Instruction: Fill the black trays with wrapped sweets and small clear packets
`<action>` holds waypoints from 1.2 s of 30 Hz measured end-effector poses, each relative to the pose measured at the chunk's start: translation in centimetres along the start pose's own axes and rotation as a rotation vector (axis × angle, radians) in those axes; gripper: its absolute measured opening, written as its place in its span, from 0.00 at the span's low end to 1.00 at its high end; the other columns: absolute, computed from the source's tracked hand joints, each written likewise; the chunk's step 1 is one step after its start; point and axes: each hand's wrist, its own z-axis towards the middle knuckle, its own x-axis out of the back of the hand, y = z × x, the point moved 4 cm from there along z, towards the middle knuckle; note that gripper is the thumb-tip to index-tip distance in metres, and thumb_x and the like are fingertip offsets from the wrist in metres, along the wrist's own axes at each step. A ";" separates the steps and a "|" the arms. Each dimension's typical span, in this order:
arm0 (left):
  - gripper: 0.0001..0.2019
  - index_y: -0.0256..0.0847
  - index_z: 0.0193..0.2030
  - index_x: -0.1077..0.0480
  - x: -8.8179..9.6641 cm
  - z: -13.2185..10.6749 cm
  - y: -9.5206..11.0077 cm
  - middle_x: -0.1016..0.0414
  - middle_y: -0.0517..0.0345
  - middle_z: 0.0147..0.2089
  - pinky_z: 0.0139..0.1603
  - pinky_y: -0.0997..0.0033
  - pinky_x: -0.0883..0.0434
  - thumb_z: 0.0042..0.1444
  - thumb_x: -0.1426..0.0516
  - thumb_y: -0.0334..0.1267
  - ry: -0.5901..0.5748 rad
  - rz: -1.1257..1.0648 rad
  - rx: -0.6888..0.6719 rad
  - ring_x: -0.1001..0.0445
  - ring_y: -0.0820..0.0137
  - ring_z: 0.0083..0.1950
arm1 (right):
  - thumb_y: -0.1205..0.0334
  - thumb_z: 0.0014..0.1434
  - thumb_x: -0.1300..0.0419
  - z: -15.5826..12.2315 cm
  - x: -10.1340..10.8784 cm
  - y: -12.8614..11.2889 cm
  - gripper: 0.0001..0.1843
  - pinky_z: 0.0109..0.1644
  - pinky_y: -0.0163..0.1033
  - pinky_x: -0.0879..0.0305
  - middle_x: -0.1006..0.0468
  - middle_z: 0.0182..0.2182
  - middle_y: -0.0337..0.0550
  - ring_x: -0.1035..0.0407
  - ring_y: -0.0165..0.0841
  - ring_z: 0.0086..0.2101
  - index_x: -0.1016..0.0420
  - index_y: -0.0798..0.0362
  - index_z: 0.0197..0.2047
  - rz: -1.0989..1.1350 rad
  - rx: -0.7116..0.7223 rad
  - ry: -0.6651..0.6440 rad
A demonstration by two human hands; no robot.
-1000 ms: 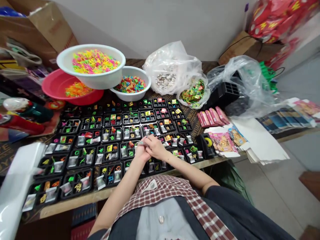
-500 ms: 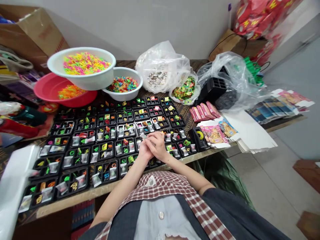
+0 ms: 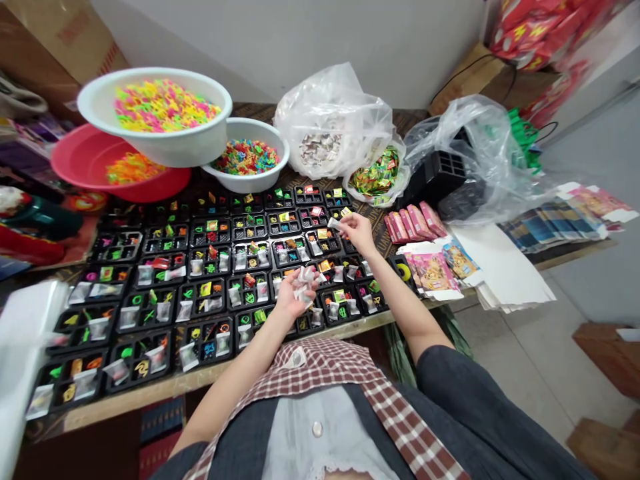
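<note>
Right fingers (image 3: 347, 224) pinched on a clear bag (image 3: 333, 223), left hand (image 3: 289, 300) half-curled around more clear bags (image 3: 305, 283).

My left hand (image 3: 291, 298): small clear bags (image 3: 306, 283), bunched, contents too small to tell. My right hand (image 3: 356, 233): pinched bag (image 3: 334, 223), partly hidden by fingers. Tray pieces (image 3: 207, 290): mostly too small to identify. Cardboard box (image 3: 55, 33), red packets (image 3: 540, 33): cut off by the frame. White plastic sheet (image 3: 25, 340): blurred, cut off.

Two hands (image 3: 357, 233), three bowls (image 3: 165, 150)
</note>
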 end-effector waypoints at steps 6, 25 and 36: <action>0.13 0.34 0.36 0.30 -0.4 -0.1 0.4 0.29 0.51 0.28 0.11 0.84 0.47 0.62 0.53 0.37 0.030 0.108 0.031 0.38 0.77 0.18 | 0.71 0.51 0.41 3.9 -0.2 2.8 0.07 0.42 0.37 0.36 0.21 0.28 0.43 0.29 0.33 0.32 0.22 0.55 0.27 -0.648 0.144 -0.339; 0.10 0.33 0.34 0.28 1.1 -1.6 3.7 0.26 0.49 0.29 0.12 0.84 0.44 0.58 0.50 0.32 0.098 0.311 -0.182 0.33 0.76 0.21 | 0.52 0.51 0.30 -7.6 -2.7 1.1 0.16 0.38 0.36 0.41 0.30 0.32 0.41 0.35 0.32 0.33 0.24 0.55 0.36 -0.695 0.327 -0.580; 0.09 0.33 0.33 0.28 0.9 -1.7 3.4 0.26 0.49 0.29 0.12 0.83 0.43 0.58 0.49 0.33 0.102 0.308 -0.181 0.32 0.75 0.20 | 0.62 0.48 0.29 -11.9 -3.5 2.9 0.13 0.37 0.36 0.41 0.30 0.31 0.39 0.35 0.33 0.34 0.30 0.54 0.31 -0.739 0.150 -0.366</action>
